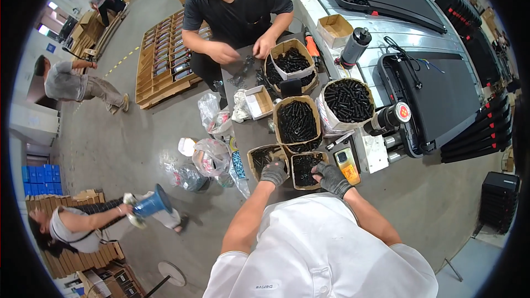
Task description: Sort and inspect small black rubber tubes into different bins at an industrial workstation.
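My left hand (274, 173), in a dark grey glove, reaches into a cardboard box (252, 166) of thin black parts. Its fingers are drawn together at the parts, and what they grip, if anything, is hidden. Over the right edge of the neighbouring box (295, 180), which holds small black pieces, is my right hand (332, 179), gloved the same way. Thumb and fingers there are closed; anything between them is too small to name. Just beyond stands a bigger box (277, 135) filled with black cylindrical parts.
A white sack (327, 125) and another carton (266, 72) hold more black parts. A phone (347, 166) lies right of my right hand. Across the table a co-worker (237, 16) handles small parts. Plastic bags (212, 156) hang left; a conveyor (375, 152) carries black machine frames.
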### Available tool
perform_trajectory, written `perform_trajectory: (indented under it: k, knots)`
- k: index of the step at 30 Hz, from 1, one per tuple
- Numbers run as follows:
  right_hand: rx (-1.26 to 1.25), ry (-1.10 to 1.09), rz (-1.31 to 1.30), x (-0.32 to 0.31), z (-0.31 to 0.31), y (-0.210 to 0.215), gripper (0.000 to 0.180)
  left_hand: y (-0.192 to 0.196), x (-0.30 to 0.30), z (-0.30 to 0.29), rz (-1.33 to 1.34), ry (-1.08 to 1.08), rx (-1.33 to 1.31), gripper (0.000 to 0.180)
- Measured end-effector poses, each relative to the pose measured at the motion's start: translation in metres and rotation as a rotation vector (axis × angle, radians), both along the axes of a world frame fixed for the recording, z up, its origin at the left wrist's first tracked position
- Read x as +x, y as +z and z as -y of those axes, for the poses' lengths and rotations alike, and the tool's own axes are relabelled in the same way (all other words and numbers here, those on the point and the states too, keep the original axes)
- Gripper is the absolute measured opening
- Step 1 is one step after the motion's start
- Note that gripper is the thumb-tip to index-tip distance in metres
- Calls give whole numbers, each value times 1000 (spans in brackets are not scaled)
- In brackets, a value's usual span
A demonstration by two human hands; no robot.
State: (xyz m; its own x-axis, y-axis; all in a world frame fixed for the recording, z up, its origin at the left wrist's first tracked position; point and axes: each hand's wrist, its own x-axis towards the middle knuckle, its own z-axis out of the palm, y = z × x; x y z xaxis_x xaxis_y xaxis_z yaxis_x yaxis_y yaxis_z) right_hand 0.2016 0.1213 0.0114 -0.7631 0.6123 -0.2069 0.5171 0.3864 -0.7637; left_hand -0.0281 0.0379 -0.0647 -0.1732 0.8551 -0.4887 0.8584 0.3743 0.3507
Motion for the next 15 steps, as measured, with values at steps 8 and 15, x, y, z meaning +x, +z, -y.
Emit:
perform_trajectory:
  k: [8, 15]
  knots:
    - [-6, -24, -28, 2, 8, -2, 20, -7, 12, -3, -9, 139, 44, 38]
    - [6, 12, -90, -17, 8, 7, 18, -17, 3, -16, 36, 267, 3, 39]
